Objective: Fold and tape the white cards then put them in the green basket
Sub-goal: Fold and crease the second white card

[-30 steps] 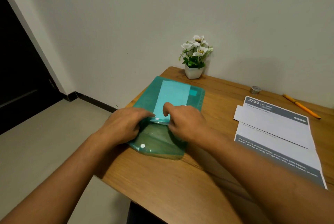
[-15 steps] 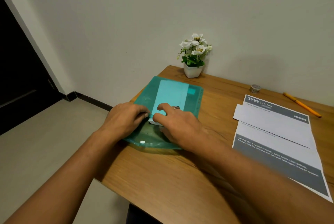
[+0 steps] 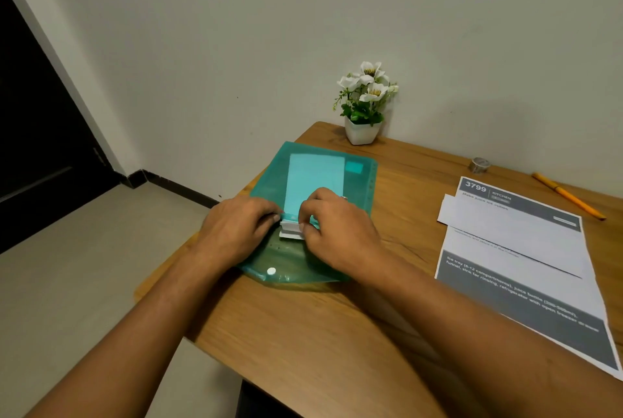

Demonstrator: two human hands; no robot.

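A translucent green plastic folder (image 3: pixel 362 181) lies flat at the desk's left end, with pale cards showing through its upper half (image 3: pixel 315 175). A small stack of white cards (image 3: pixel 290 229) sticks out of the folder's mouth. My right hand (image 3: pixel 337 229) pinches the stack's right end. My left hand (image 3: pixel 241 229) lies with curled fingers on the folder beside the stack, its fingertips at the folder's open edge. A white snap button (image 3: pixel 271 271) sits on the folder's near flap.
The wooden desk (image 3: pixel 320 333) ends close on the left and front. A white pot of white flowers (image 3: pixel 364 107) stands against the wall. A tape roll (image 3: pixel 479 165), an orange pencil (image 3: pixel 568 196) and printed sheets (image 3: pixel 526 249) lie to the right.
The white cards have slid out of the folder's mouth toward me. My right hand has shifted from pressing on the folder to pinching the cards. The left hand has stayed at the opening.
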